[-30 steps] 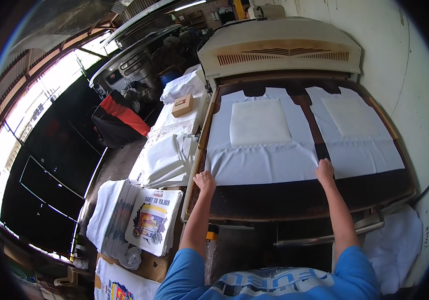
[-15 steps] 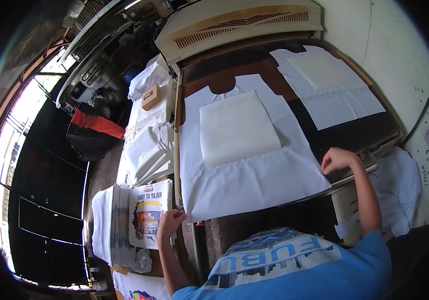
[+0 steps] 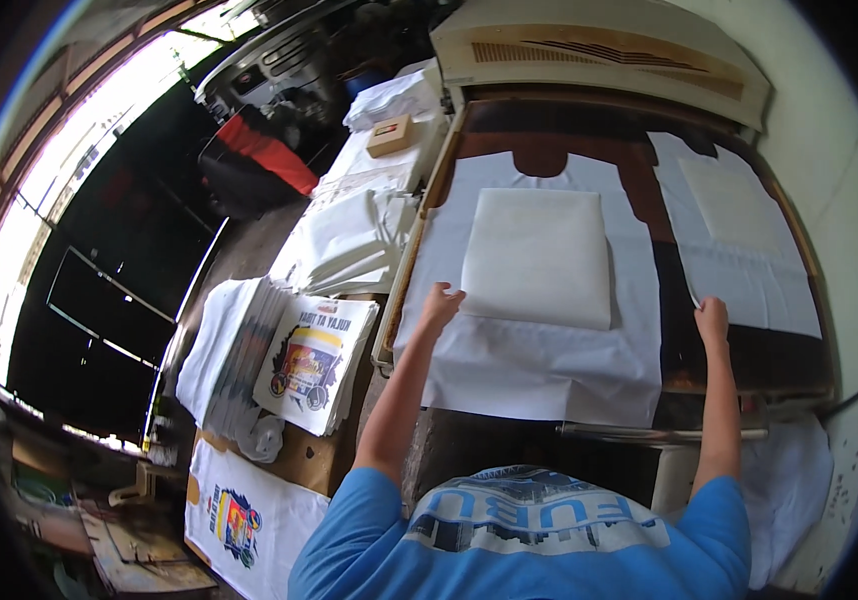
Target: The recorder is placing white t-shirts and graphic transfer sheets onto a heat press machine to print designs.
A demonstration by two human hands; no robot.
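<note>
Two white bags lie flat on the brown bed of a heat press [image 3: 669,290], each with a white square pad on top. My left hand [image 3: 439,303] rests with fingers spread on the left white bag [image 3: 529,350], just beside the lower left corner of its white pad [image 3: 539,255]. My right hand [image 3: 712,318] touches the lower left corner of the right white bag [image 3: 749,270]; whether it pinches the edge I cannot tell.
The raised beige press lid [image 3: 599,55] stands at the back. Left of the press lie a pile of plain white bags [image 3: 349,245], a small cardboard box [image 3: 389,135] and stacks of colour-printed bags [image 3: 309,365]. A metal handle bar [image 3: 649,432] runs along the press front.
My left hand came up from the printed stack at the lower left onto the left bag. My right hand moved from the press's front right edge to the right bag's corner.
</note>
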